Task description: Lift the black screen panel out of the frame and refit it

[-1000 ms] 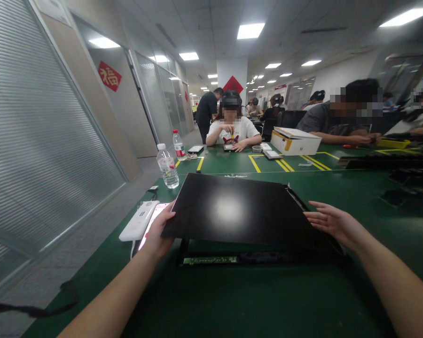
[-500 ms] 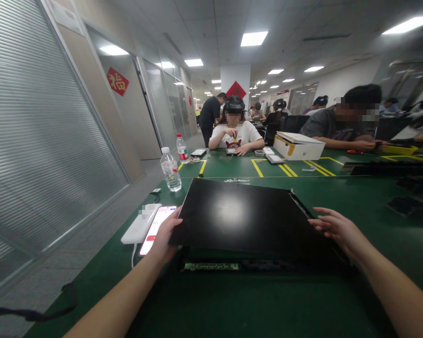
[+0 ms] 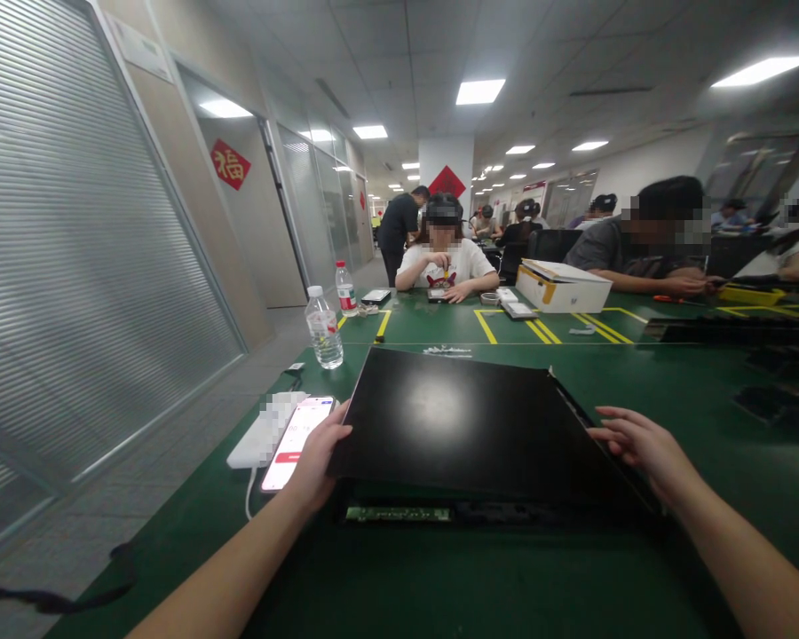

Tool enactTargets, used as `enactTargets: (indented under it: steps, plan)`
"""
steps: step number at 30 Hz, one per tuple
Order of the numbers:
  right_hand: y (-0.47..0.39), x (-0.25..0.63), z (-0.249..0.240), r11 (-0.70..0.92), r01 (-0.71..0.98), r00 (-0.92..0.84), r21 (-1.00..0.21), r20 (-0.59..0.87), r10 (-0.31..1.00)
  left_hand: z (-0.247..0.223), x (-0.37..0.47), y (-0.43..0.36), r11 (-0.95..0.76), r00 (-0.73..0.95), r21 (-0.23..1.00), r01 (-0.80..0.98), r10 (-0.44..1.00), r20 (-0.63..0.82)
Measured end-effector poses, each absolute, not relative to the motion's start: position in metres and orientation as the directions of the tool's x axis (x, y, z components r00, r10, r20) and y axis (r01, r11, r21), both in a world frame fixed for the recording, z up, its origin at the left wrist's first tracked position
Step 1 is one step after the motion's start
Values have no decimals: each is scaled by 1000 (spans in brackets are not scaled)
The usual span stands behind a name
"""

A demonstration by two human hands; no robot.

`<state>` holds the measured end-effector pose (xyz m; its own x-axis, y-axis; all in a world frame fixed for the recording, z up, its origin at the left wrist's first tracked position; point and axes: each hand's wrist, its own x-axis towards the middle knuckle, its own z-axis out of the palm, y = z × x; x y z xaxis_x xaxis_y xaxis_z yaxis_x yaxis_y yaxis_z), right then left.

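A black, glossy display panel (image 3: 453, 426) lies tilted in front of me, its near left corner raised. My left hand (image 3: 320, 453) grips its left edge with the thumb on top. At the opposite edge, my right hand (image 3: 645, 457) holds the rim; some fingers are stretched toward the panel, and the thumb cannot be made out. Beneath the panel's near edge shows a green circuit board strip (image 3: 398, 514) in a dark casing (image 3: 519, 515). How far the panel sits in this casing is hidden.
Left of the panel lie a lit phone (image 3: 299, 444) and a white power bank (image 3: 257, 444) with a cable. Water bottles (image 3: 324, 328) stand behind them on the green table (image 3: 439, 586). A co-worker (image 3: 446, 262) sits opposite, near a white box (image 3: 563, 288). Dark parts (image 3: 719, 330) lie far right.
The whole view has shifted slightly, so the scene sits a little lower. Both hands keep their places at the panel's edges, and the panel's tilt looks nearly the same.
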<state>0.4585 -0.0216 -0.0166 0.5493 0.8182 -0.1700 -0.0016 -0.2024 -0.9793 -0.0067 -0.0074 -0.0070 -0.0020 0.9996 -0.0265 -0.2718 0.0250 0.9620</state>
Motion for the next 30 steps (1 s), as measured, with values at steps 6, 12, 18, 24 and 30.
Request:
enactTargets:
  steps: [6,12,18,24,30]
  plan:
    - [-18,462,-22,-208,-8,559,-978,-177,810,-7,-5,-8,21,1,962,-273,1000,-21]
    - [-16,467,-29,-191,17,568,-981,-148,810,-7,-4,-8,37,-10,956,-292,999,-42]
    - [-16,472,-34,-186,30,567,-982,-136,812,-11,-7,-7,47,18,946,-320,999,-43]
    - [-13,478,-40,-178,43,567,-983,-123,814,-9,-5,-8,61,18,951,-304,998,-58]
    - [-13,478,-41,-167,83,577,-983,-89,812,-13,-4,-7,55,41,951,-304,998,-45]
